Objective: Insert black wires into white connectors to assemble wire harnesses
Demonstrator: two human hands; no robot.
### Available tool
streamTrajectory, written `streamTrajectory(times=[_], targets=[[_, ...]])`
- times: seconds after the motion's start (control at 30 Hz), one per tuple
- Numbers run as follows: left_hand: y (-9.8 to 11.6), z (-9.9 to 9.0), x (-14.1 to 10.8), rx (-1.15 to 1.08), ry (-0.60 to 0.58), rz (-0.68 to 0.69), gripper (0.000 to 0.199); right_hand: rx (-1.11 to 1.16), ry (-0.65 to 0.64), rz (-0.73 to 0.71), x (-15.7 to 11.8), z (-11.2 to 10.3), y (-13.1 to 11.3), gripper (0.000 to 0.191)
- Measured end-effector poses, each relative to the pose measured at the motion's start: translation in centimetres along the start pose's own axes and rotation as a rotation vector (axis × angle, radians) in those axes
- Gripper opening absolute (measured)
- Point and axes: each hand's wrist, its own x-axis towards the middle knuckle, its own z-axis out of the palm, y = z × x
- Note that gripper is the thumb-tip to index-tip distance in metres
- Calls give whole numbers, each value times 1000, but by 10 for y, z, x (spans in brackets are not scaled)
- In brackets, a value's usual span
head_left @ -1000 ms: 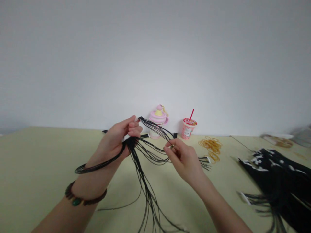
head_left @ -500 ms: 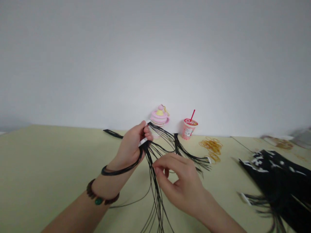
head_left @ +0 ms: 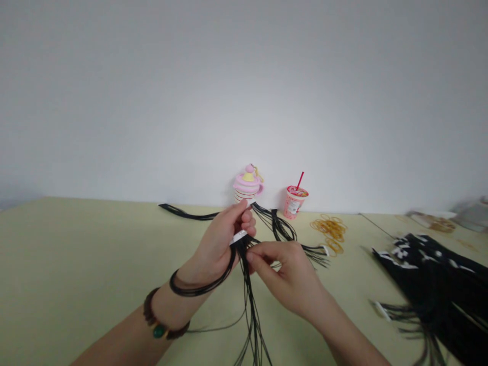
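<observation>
Pale green tabletop (head_left: 95, 254) lies under slim black wires (head_left: 249, 295), white-ended, pinched in both hands' grip.

The camera over there rides on the person's head, looking forward and down from the near side of the desk (head_left: 95, 254). It faces the wall (head_left: 244, 101) nearly square on, with the desk's far edge running almost level across the view, below mid-height. The far left corner is in frame; on the right the desk runs out of the picture. The left hand (head_left: 221, 239) and right hand (head_left: 287, 272) are close to the lens, their forearms entering from the bottom, and the wall stands well beyond.
</observation>
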Motion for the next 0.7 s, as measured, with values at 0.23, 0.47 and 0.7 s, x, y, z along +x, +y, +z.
streamTrajectory(times=[0.23, 0.47, 0.7], targets=[[-1, 2, -2, 166, -56, 154, 21, 97, -28, 68, 1, -1, 0, 26], [0, -3, -1, 140, 40, 164, 19, -69, 114, -41, -2, 0, -3, 14], [10, -16, 19, -119, 189, 55, 26, 638, -19, 138, -4, -41, 9, 10]])
